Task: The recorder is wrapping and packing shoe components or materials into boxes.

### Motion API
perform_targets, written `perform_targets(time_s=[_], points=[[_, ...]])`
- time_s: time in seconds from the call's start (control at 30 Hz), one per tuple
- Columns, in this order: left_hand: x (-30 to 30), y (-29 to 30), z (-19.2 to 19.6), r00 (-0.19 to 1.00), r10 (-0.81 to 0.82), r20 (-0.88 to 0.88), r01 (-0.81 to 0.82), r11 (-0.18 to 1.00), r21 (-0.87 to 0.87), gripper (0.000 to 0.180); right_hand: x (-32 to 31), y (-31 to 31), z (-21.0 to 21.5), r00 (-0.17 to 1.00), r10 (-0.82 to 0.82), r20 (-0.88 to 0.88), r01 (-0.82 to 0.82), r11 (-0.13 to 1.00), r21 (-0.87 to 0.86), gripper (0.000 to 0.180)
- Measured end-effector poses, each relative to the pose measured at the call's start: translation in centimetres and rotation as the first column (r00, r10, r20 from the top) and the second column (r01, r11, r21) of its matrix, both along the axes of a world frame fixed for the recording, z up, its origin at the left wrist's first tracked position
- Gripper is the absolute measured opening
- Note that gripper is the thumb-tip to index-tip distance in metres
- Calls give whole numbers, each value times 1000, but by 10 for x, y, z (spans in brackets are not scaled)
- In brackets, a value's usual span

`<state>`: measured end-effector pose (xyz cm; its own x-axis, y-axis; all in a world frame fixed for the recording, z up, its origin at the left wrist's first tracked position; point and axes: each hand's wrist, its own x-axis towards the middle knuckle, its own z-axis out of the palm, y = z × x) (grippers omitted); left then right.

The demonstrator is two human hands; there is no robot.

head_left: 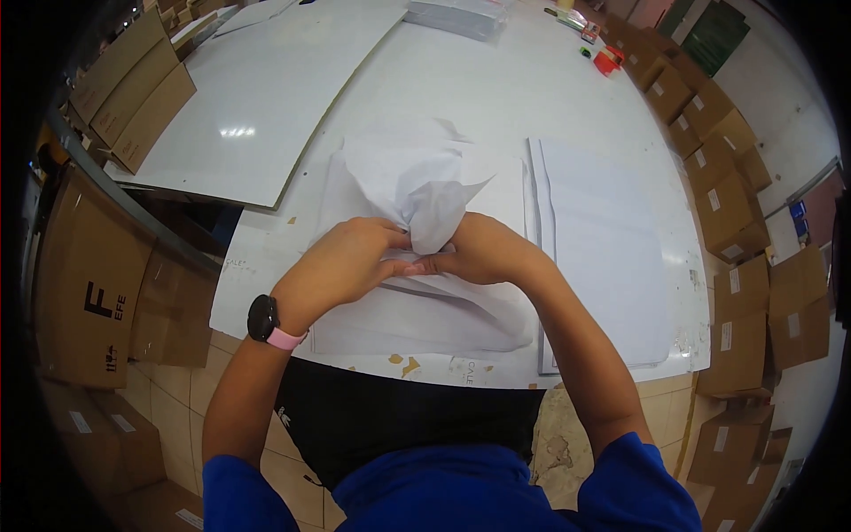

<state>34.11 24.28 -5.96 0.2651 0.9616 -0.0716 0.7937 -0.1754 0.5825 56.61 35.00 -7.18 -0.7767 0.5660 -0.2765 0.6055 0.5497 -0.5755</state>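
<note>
Taking clock directions from the point where the thumbs meet, we see both hands gathering crumpled white paper [436, 208] above the near half of the worktop [479, 84]. The left hand [347, 262] and the right hand [487, 250] pinch its base from 9 and 3 o'clock, their thumbs drawn together; some fingertips are hidden behind the folds. The paper flares upward toward 12 o'clock, and we cannot tell whether it is one sheet or several. Beneath the hands, loose white sheets [399, 330] spread toward 6 o'clock. A black watch [263, 317] with a pink strap circles the left wrist at 8 o'clock. At 3 o'clock we note a tall-format stack of white paper [607, 257], just beside the right forearm. A white board [266, 106] lies at 10 to 11 o'clock, a plastic-wrapped grey pack [454, 18] at 12, and a red tape roll [608, 60] between 1 and 2. Cardboard boxes [731, 217] line the margin from 1 to 4 o'clock.
</note>
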Motion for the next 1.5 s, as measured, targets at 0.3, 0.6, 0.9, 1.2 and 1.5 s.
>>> perform_targets(time_s=[0.3, 0.6, 0.9, 1.2, 1.5], points=[[-5, 39, 19, 972, -125, -198, 99, 986, -136, 45, -5, 17, -11, 997, 74, 14, -75, 995, 60, 43], [-15, 83, -5, 993, -85, -83, 66, 975, -214, 38, -9, 23, 7, 995, 4, 102, -1, 1000, -30, 44], [3, 104, 4, 952, -100, -291, 66, 990, -125, 32, 8, -67, -13, 912, 77, -404, 227, 725, 650, 57], [-31, 114, -15, 981, -121, -155, 98, 985, -143, 41, -2, -41, -40, 926, 102, -363, 132, 814, 565, 61], [21, 3, -17, 980, 119, -161, -20, 857, 515, 59, -2, -2, -41, 964, -5, -266, 109, 919, 378, 55]])
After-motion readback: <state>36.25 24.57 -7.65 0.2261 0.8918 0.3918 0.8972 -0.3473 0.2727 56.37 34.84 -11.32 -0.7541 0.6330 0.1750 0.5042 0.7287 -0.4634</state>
